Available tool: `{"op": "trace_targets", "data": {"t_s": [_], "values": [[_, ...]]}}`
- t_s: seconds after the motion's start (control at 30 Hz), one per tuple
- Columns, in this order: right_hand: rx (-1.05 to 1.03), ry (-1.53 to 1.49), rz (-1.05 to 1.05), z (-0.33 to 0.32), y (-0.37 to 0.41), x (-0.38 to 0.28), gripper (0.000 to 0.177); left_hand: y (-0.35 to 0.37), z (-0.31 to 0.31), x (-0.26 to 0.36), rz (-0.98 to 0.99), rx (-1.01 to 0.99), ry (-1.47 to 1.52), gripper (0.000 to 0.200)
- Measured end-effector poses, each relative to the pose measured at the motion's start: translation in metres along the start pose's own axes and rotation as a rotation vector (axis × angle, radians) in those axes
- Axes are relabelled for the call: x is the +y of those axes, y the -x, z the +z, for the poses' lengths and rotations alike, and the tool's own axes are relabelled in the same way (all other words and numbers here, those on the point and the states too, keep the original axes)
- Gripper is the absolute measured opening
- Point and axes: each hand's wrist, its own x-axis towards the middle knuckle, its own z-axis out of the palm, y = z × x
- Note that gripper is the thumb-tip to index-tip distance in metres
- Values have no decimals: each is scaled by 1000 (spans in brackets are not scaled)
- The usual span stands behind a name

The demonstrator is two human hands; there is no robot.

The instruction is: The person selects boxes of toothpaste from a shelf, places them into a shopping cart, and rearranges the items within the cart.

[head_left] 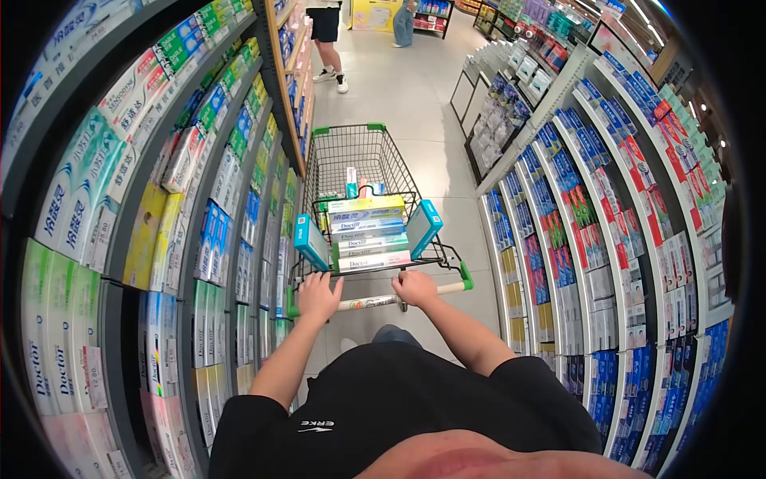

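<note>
Both my hands are on the pale handle (pixel 449 288) of a shopping cart (pixel 403 156) with green corner pieces. My left hand (pixel 319 298) wraps over the bar near its left end, thumb stretched to the side. Right of the bar's middle, my right hand (pixel 416 288) is closed around it. Several toothpaste boxes (pixel 369 242) lie stacked just beyond the handle, "Doctor" printed on some. A teal box (pixel 311 242) leans at the stack's left, and another teal box (pixel 424 228) at its right. A few smaller packages (pixel 352 182) are farther inside the wire basket.
Shelves of toothpaste boxes (pixel 68 195) line the left side. On the right, shelves (pixel 590 215) hold packaged goods, with a hanging display (pixel 503 120) farther along. Tiled floor (pixel 431 112) runs ahead, where one person (pixel 327 44) stands at the left and another (pixel 404 24) beyond.
</note>
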Motion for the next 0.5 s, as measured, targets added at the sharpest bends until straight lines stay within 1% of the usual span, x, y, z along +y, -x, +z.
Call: {"op": "trace_targets", "data": {"t_s": [0.03,0.1,0.23,0.37,0.43,0.5], "values": [[2,-5,-6,2,-4,0,50,-4,-4,2,-2,4,-7,58],[46,14,-28,4,-9,3,46,-9,-8,6,-80,-79,16,57],[31,10,-30,2,-24,4,47,-19,-8,3,-63,-39,8,55],[0,24,-54,-7,-34,1,49,-32,-8,4,-95,-34,14,54],[3,25,-36,-7,-41,0,50,-37,-12,5,-71,9,37,51],[24,38,-60,-4,-49,3,48,-41,-20,8,-99,-15,25,52]]}}
